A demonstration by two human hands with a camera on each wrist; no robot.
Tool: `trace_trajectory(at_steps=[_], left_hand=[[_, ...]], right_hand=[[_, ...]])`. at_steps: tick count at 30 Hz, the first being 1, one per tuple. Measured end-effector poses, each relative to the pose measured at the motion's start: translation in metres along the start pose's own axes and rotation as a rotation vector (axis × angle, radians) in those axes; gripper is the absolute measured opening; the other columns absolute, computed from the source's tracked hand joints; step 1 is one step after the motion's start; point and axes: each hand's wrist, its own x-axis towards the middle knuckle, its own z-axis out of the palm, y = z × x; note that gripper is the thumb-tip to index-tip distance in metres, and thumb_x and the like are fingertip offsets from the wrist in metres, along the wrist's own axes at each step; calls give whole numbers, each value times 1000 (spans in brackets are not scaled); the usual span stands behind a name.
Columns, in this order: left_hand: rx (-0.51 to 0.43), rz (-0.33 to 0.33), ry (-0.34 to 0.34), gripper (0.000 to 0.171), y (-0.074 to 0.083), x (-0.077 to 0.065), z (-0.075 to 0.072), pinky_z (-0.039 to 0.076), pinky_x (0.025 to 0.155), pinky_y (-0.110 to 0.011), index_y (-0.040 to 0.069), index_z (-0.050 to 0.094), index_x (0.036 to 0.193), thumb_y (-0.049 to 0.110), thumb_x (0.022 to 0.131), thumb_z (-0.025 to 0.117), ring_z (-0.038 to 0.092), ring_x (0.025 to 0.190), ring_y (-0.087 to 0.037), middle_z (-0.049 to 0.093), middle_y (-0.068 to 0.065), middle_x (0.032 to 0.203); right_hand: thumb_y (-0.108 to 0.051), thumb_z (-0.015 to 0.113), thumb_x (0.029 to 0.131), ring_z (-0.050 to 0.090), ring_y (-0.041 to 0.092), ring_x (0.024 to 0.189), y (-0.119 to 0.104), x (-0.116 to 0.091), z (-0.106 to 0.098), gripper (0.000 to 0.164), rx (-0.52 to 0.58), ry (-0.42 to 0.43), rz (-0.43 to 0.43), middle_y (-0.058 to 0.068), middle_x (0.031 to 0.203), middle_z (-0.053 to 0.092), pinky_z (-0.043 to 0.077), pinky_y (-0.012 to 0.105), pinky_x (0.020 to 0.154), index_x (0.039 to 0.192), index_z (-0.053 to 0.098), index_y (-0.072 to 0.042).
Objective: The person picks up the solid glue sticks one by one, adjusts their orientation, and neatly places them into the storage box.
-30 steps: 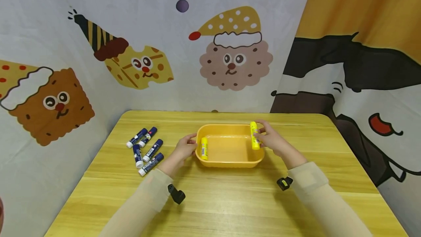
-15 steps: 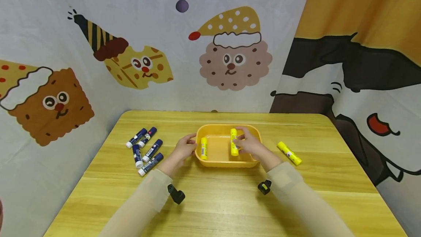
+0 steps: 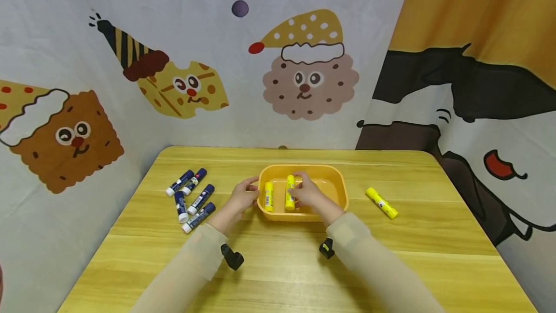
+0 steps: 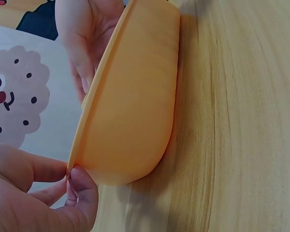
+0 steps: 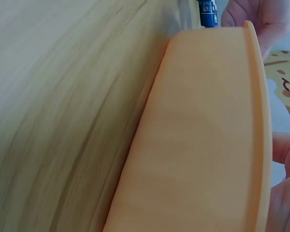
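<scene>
In the head view my left hand [image 3: 244,194] pinches the left rim of an orange-yellow plastic basin [image 3: 332,185]; the left wrist view shows thumb and fingers gripping that rim [image 4: 77,145]. My right hand [image 3: 309,192] reaches over the basin and holds a yellow glue stick [image 3: 289,199] between thumb and fingers. That stick stands lengthwise inside the basin's outline; whether it touches the bottom I cannot tell. To its left a second yellow glue stick [image 3: 269,197] lies against the basin's left end. In the right wrist view the basin wall [image 5: 198,130] hides the held stick.
Another yellow glue stick [image 3: 382,203] lies on the wooden table [image 3: 286,269], right of the basin. Several dark blue glue sticks [image 3: 201,199] with white ends lie in a loose group at the left. A printed cloth [image 3: 243,129] hangs behind the table.
My right hand has carried the yellow glue stick leftward across the basin, from its right end to beside the other stick. The left hand has stayed on the rim.
</scene>
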Motion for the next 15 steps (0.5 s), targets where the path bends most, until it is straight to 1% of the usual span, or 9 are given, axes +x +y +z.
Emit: trace_trajectory(at_steps=[4,8,12,15], left_hand=[[4,-3,-1,49,0,1,-1,48,69,-30,12,44,141,1,94,51,48,74,-14,46,-11,109],[0,-11,-3,49,-1,1,0,47,69,-29,13,44,141,1,94,51,47,73,-13,46,-11,110],[-6,-21,-1,48,-1,0,0,47,69,-29,13,45,140,1,94,51,47,74,-14,46,-10,108],[-5,-25,2,48,-1,0,0,48,70,-31,13,45,140,1,94,50,48,75,-15,46,-10,108]], right_hand=[[-8,58,93,53,18,68,-1,2,10,57,-35,18,1,11,94,44,55,36,59,142,31,-14],[-8,59,92,55,20,69,-2,3,18,55,-87,32,0,13,96,48,54,33,56,140,33,-13],[-8,60,91,57,20,71,-2,7,26,56,-141,40,-9,17,103,53,52,29,55,140,33,-11],[-7,62,90,59,22,76,-2,9,31,57,-180,45,-7,20,112,54,52,29,58,139,34,-10]])
